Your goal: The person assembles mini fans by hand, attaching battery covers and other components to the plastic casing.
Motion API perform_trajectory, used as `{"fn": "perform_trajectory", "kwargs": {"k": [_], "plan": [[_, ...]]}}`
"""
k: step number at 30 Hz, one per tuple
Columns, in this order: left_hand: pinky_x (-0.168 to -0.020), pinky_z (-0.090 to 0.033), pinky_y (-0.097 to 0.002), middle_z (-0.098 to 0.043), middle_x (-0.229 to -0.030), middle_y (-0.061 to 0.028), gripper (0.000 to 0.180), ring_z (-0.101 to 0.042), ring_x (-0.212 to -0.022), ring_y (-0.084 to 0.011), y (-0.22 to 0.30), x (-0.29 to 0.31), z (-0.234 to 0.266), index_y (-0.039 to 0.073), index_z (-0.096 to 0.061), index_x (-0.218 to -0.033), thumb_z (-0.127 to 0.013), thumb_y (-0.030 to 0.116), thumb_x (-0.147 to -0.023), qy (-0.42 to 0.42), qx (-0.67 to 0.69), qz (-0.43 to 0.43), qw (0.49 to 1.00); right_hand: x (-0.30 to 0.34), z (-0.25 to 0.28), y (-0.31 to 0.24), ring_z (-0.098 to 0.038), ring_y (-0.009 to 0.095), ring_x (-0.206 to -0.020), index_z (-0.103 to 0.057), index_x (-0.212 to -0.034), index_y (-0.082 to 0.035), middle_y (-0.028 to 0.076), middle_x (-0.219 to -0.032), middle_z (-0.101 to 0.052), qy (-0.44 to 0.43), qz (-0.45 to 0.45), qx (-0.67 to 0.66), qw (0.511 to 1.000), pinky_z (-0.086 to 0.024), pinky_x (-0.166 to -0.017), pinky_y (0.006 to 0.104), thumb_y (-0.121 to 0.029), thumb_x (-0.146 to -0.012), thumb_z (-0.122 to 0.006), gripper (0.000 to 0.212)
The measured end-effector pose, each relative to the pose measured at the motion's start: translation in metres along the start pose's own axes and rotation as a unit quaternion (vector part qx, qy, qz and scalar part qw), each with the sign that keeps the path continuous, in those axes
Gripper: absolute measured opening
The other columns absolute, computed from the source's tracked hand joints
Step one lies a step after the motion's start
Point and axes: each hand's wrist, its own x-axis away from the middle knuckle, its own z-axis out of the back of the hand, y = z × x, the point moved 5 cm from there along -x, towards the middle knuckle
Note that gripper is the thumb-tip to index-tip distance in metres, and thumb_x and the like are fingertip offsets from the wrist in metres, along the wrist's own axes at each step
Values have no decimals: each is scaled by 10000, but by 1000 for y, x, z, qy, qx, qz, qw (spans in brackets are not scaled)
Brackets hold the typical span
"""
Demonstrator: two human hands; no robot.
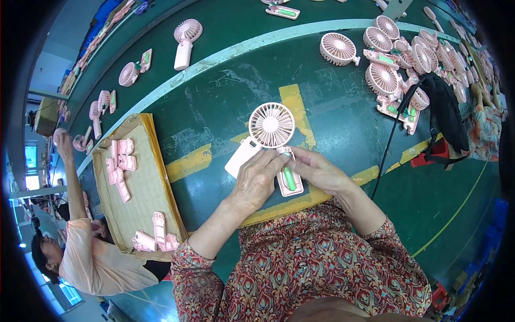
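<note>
- So the pink fan (272, 125) is right at the near edge of the green counter (214, 115), between both hands.
- Round head points away from the person, open handle with its green battery (290, 180) toward them; long axis runs pretty much front-to-back, near end a touch right.
- Pale cover piece (240, 158) lies slantwise, near end left, just beside the left hand (257, 180).
- Left fingers bunched at the neck, can't tell what they're gripping.
- Right hand (320, 173): fingers pinching the handle's top.
</note>
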Motion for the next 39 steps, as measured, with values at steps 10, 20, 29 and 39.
{"fn": "perform_trajectory", "kwargs": {"k": [10,20,29,39], "plan": [[-743,-514,-367,-614,-960,-163,455,-613,-858,-331,-13,17,17,9,-520,-1143,-653,-41,-710,98,-18,82,992,2,-1,0,-516,115,-1045,-447,-1287,-12,56,-1128,-565,31,-18,-7,999,-419,-903,251,-219,-975,-430,374],[-795,-476,-386,-598,-981,-192,450,-594,-909,-320,-40,38,30,-40,-559,-1031,-727,206,-695,-46,-168,344,923,3,-3,1,-552,108,-976,-462,-1243,33,71,-1100,-572,57,-28,-51,997,-459,-872,254,-151,-976,-416,327],[-686,-533,-355,-660,-849,-202,511,-671,-716,-282,6,42,12,-64,-493,-1134,-683,186,-730,28,153,385,910,2,-5,-1,-544,107,-963,-487,-1227,24,68,-1051,-594,61,27,0,998,-448,-844,256,-170,-972,-419,327],[-618,-539,-421,-628,-863,-293,590,-660,-715,-377,22,36,-1,-84,-464,-1221,-658,224,-757,11,23,314,949,3,-4,7,-562,123,-881,-475,-1235,13,84,-995,-607,80,38,67,994,-465,-782,279,-133,-961,-407,317]]}}
